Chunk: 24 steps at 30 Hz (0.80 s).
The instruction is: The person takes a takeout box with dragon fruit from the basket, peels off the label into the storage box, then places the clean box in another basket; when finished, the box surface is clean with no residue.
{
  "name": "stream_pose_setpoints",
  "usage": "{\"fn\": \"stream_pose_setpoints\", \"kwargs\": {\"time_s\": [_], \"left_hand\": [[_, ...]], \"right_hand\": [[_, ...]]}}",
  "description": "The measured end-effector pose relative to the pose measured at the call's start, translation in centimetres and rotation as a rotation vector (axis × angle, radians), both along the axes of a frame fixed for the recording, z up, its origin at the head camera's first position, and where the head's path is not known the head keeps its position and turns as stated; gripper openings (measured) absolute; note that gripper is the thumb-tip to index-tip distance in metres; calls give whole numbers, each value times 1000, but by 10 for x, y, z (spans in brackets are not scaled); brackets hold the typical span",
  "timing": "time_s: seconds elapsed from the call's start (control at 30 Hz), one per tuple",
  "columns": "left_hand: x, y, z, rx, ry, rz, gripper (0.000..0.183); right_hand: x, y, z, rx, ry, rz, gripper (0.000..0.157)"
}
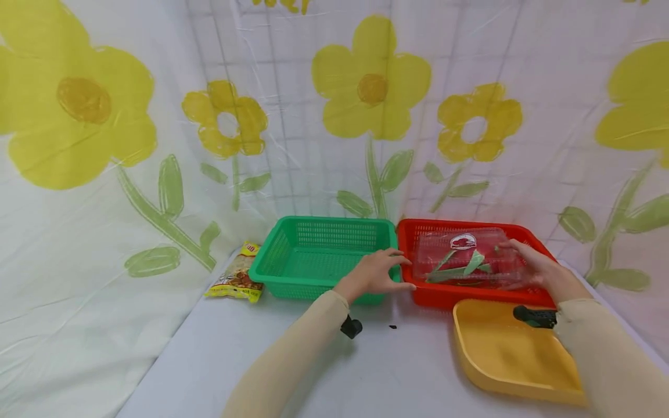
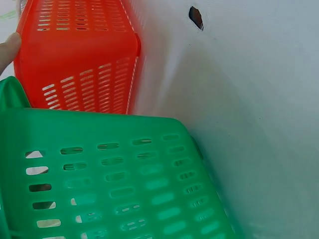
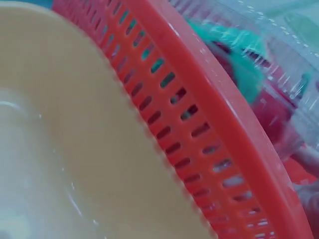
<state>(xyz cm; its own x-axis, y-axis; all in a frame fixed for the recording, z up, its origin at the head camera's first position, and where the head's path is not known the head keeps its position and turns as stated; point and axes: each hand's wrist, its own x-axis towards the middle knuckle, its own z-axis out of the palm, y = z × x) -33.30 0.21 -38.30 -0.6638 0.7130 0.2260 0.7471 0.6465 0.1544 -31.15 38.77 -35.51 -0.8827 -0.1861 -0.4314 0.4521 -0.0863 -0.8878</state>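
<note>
A clear plastic box (image 1: pixel 465 255) with a dark red and white label lies in the red basket (image 1: pixel 439 296), green pieces showing through it. My right hand (image 1: pixel 540 270) grips the box at its right end. In the right wrist view, part of that hand shows at the lower right edge, beside the clear box (image 3: pixel 286 94) and behind the red basket's rim (image 3: pixel 219 84). My left hand (image 1: pixel 373 273) reaches over the green basket's right rim, fingers spread toward the red basket's left end. A left fingertip (image 2: pixel 11 47) appears right at the red basket's edge in the left wrist view.
The green basket (image 1: pixel 266 278) stands left of the red one, with a yellow-and-clear food packet (image 1: pixel 240 276) beside it. A yellow tray (image 1: pixel 502 371) lies in front of the red basket, under my right forearm. A small dark scrap (image 1: pixel 393 327) lies on the white table (image 1: pixel 387 371).
</note>
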Motion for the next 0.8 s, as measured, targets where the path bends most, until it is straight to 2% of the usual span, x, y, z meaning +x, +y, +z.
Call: {"fn": "stream_pose_setpoints", "kwargs": {"time_s": [0.17,0.33,0.43,0.53,0.63,0.73,0.8], "left_hand": [[1,0,3,-8,-8,4,62],[1,-2,3,1,-18,3,63],[-1,-3,0,8,-23,5,62],[-2,-3,-1,22,-29,3,61],[-3,-3,-1,33,-45,-3,60],[-4,-2,0,36,-59,-3,59],[-3,-2,0,39,-67,-1,59]], "right_hand": [[7,7,5,-32,22,-66,35],[18,10,15,-37,117,-88,28],[24,8,25,-41,151,-74,36],[33,5,35,-102,134,-82,42],[44,0,45,-172,118,-110,58],[54,-5,55,-190,142,-108,81],[62,-9,60,-181,164,-97,85]]}}
